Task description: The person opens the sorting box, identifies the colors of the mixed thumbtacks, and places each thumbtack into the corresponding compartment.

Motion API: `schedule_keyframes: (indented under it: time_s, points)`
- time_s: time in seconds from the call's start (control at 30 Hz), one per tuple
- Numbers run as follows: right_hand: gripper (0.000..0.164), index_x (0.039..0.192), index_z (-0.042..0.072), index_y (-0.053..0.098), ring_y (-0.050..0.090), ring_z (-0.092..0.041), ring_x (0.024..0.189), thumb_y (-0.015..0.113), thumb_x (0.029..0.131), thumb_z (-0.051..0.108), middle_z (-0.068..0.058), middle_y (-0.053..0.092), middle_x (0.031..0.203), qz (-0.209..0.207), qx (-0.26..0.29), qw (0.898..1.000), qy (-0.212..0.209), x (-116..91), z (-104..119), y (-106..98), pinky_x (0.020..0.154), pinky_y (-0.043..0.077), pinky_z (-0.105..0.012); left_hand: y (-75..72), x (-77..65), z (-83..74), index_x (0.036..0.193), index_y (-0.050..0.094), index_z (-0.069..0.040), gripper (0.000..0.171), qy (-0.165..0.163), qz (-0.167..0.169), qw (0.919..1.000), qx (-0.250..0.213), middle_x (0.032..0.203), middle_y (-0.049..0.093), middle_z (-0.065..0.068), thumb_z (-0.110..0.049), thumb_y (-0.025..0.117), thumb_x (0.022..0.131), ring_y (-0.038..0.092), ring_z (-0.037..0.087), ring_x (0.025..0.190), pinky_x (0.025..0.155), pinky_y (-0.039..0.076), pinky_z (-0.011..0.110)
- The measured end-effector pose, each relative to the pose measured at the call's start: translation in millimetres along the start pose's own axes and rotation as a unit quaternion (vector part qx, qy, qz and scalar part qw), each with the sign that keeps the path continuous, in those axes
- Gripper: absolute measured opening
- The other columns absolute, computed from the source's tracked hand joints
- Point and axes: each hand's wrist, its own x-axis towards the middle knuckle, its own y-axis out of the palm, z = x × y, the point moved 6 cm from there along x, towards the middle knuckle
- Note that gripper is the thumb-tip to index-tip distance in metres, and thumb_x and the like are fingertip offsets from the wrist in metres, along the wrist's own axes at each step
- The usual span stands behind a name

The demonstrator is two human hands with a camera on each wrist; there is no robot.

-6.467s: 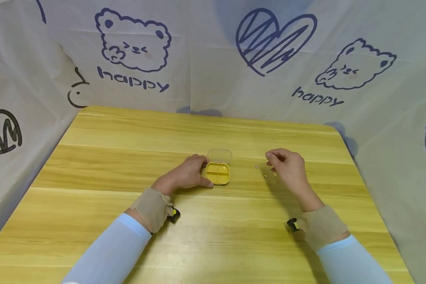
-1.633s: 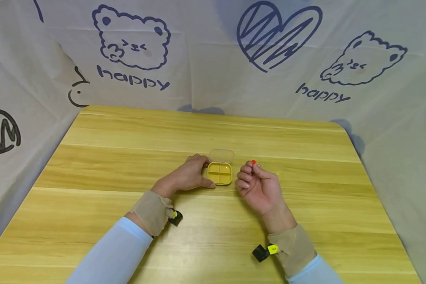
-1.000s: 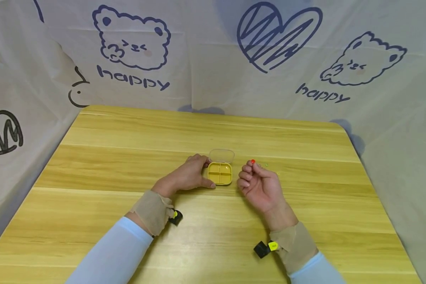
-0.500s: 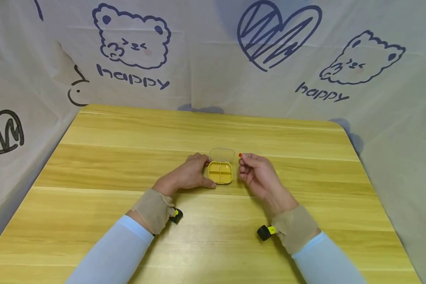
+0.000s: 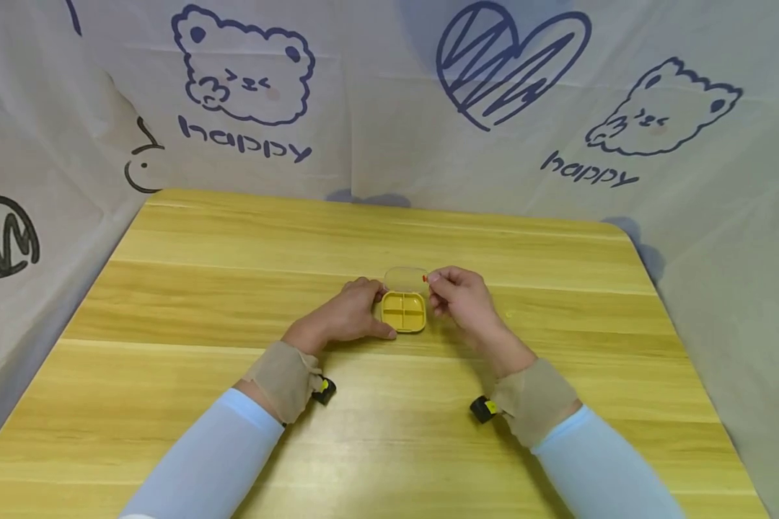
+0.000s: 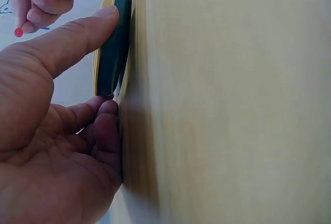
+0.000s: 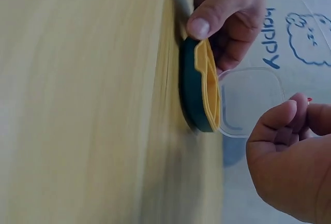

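Right hand (image 5: 464, 299): fingers pinching red disc (image 6: 18, 32) | Left hand (image 5: 347, 313): fingers gripping box (image 5: 404, 312) | Advisable: box braced, pinch light

The wood-grain table (image 5: 389, 432) bears an open four-compartment yellow box (image 5: 404, 312) and a tiny yellowish piece (image 5: 509, 314).

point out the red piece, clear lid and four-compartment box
Red piece (image 6: 18, 32): left wrist view, middle of its round face.
Clear lid (image 7: 251, 101): right wrist view, middle of its transparent panel.
Four-compartment box (image 7: 192, 89): right wrist view, on its dark outer wall.
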Motion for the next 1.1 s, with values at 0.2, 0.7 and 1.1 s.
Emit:
schedule_keyframes:
  time_s: [0.2, 0.7, 1.1]
  points:
    - [0.025, 0.104, 0.002, 0.063, 0.054, -0.025, 0.067, 0.05, 0.101, 0.023, -0.019, 0.06, 0.082, 0.028, -0.231, 0.969, -0.076, 0, 7, 12, 0.058, 0.047, -0.034, 1.7, -1.1, 0.6, 0.129, 0.05, -0.003, 0.075, 0.0, 0.007, 1.0, 0.007, 0.116, 0.053, 0.01, -0.04, 0.083, 0.072, 0.045, 0.024, 0.106, 0.097, 0.04, 0.042]
    - [0.017, 0.097, 0.01, 0.068, 0.057, -0.014, 0.073, 0.055, 0.098, 0.02, -0.001, 0.064, 0.086, 0.061, -0.612, 0.742, -0.266, -4, 9, 56, 0.068, 0.053, -0.037, 4.1, -2.4, 1.3, 0.126, 0.051, -0.006, 0.072, 0.006, 0.018, 0.9996, 0.022, 0.117, 0.053, 0.009, -0.045, 0.081, 0.074, 0.045, 0.025, 0.109, 0.095, 0.042, 0.041]
    - [0.018, 0.091, 0.01, 0.068, 0.052, -0.013, 0.067, 0.054, 0.097, 0.02, -0.001, 0.06, 0.077, 0.046, -0.639, 0.721, -0.264, 5, 2, 58, 0.06, 0.051, -0.034, 2.1, -1.1, -1.2, 0.125, 0.052, -0.006, 0.07, 0.012, 0.011, 0.9997, 0.02, 0.114, 0.052, 0.008, -0.044, 0.081, 0.074, 0.045, 0.025, 0.106, 0.093, 0.042, 0.041]
